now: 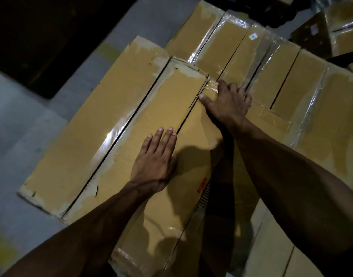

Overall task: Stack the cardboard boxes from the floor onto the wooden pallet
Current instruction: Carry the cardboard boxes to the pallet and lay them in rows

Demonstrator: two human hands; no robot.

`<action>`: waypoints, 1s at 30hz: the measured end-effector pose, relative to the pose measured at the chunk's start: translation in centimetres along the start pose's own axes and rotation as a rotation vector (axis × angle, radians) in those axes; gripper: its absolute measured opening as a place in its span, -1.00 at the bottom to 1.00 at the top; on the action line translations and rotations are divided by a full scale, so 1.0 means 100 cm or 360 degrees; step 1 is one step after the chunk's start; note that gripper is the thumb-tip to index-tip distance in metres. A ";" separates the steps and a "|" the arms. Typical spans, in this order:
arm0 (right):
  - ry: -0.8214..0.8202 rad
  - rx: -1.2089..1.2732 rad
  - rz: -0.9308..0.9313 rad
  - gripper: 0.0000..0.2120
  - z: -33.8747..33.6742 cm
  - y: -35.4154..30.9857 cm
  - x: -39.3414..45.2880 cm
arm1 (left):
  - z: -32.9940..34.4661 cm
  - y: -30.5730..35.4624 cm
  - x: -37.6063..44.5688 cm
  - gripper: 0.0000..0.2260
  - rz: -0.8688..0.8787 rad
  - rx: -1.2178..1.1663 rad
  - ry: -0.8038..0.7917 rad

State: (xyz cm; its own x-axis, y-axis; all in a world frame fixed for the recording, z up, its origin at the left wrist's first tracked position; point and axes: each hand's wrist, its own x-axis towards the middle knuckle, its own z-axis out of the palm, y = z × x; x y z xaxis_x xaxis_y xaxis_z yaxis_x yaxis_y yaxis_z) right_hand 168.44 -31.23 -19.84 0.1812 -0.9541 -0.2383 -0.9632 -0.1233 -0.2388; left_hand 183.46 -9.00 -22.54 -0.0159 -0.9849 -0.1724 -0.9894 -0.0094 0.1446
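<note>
Several long taped cardboard boxes lie side by side in a flat layer. My left hand (155,158) lies flat with straight fingers on the top of the near middle box (151,196). My right hand (225,102) reaches to that box's far end, fingers bent over the taped edge and thumb stretched along it. A wide box (87,124) lies to the left of it. More boxes (289,96) fill the far right. The wooden pallet is hidden under the boxes.
Grey floor (17,124) shows to the left, with a dark area (41,37) at the far left. Another taped carton (343,29) stands at the top right corner. A dark gap (217,196) runs between boxes under my right forearm.
</note>
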 end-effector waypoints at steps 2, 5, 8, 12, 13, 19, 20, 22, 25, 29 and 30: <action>-0.0030 0.0021 0.0004 -0.22 0.000 0.001 0.003 | 0.002 0.000 0.001 -0.46 -0.0009 0.0013 -0.0003; -0.0074 0.0041 0.0023 -0.21 -0.002 0.002 0.005 | 0.002 0.001 0.001 -0.45 -0.0022 -0.0012 -0.0019; -0.0115 0.0021 0.0030 -0.18 -0.003 0.001 0.005 | 0.002 -0.001 0.002 -0.44 -0.0020 -0.0061 -0.0033; -0.0158 -0.0053 0.0035 -0.22 0.001 -0.005 -0.013 | 0.002 -0.002 0.002 -0.43 -0.0013 -0.0043 -0.0023; -0.0141 -0.0039 0.0027 -0.25 0.003 -0.007 -0.024 | 0.001 -0.001 0.001 -0.43 -0.0019 -0.0031 -0.0012; -0.0222 0.0027 0.0044 -0.34 0.031 -0.002 -0.150 | -0.005 0.001 0.000 -0.43 -0.0014 -0.0052 -0.0059; -0.0257 0.0019 0.0051 -0.34 0.036 -0.001 -0.175 | -0.008 0.002 0.000 -0.42 -0.0017 -0.0064 -0.0095; -0.0276 0.0005 0.0052 -0.35 0.044 0.000 -0.224 | -0.015 0.003 0.000 -0.40 -0.0029 -0.0092 -0.0204; -0.0343 -0.0042 -0.0007 -0.34 0.050 -0.006 -0.296 | -0.033 0.007 -0.022 -0.35 -0.0077 -0.0123 -0.0356; -0.0510 0.0175 0.0137 -0.38 0.050 -0.028 -0.375 | -0.048 0.012 -0.103 -0.39 -0.0196 -0.0450 -0.0437; -0.0544 0.0249 0.0168 -0.40 0.051 -0.033 -0.393 | -0.048 0.010 -0.127 -0.44 -0.0247 -0.0557 -0.0441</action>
State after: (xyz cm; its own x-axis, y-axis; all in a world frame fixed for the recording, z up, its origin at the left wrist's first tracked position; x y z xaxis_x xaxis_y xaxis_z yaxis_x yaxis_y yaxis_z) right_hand 165.52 8.09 -14.46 0.1640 -0.8100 -0.5630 -0.9429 0.0390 -0.3307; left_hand 183.32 2.68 -15.54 0.0432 -0.8845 -0.4646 -0.8760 -0.2571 0.4081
